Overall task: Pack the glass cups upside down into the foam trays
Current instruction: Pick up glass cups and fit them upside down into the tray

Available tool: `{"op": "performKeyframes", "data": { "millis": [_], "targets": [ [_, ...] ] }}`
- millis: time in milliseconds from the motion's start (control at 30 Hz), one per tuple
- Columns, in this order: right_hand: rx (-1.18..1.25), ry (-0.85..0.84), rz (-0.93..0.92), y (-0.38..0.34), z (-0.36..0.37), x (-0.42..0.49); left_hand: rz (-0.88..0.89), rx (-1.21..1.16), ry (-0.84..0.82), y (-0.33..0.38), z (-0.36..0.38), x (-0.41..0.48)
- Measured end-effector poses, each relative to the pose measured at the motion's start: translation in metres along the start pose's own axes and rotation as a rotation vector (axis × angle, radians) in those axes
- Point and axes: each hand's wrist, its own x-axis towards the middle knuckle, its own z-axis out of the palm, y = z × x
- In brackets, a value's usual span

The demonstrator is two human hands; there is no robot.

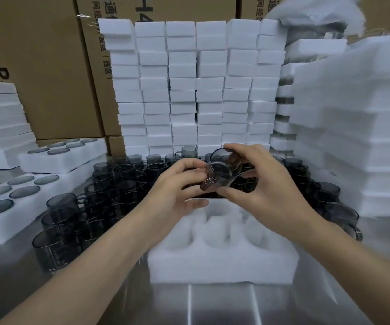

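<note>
Crowding table (212, 306), grey cups (123, 184) (upright), foam stacks (196, 90)

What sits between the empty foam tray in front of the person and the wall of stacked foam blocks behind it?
In the head view, a crowd of loose smoky glass cups fills the table between the foam tray and the stacked foam blocks.

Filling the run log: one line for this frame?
both hands, left, right, hold smoky grey glass cup tilted | above empty white foam tray | cup not yet seated
</note>
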Motion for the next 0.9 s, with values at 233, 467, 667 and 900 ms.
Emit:
{"op": "performKeyframes", "data": {
  "millis": [233, 467, 667, 900],
  "targets": [
    [-0.238, 0.196, -0.231, 0.006, 0.009, -0.004, 0.204, 0.294, 0.163, -0.009, 0.008, -0.003],
    [-0.214, 0.211, -0.195, 0.005, 0.011, -0.006, 0.265, 0.336, 0.163, -0.008, 0.008, -0.007],
    [0.209, 0.164, 0.087, -0.006, 0.009, -0.008, 0.383, 0.398, 0.209, -0.006, 0.016, -0.010],
    [0.351, -0.010, 0.406, -0.003, 0.011, -0.001, 0.132, 0.379, 0.349, -0.009, 0.015, -0.008]
  ]
}}
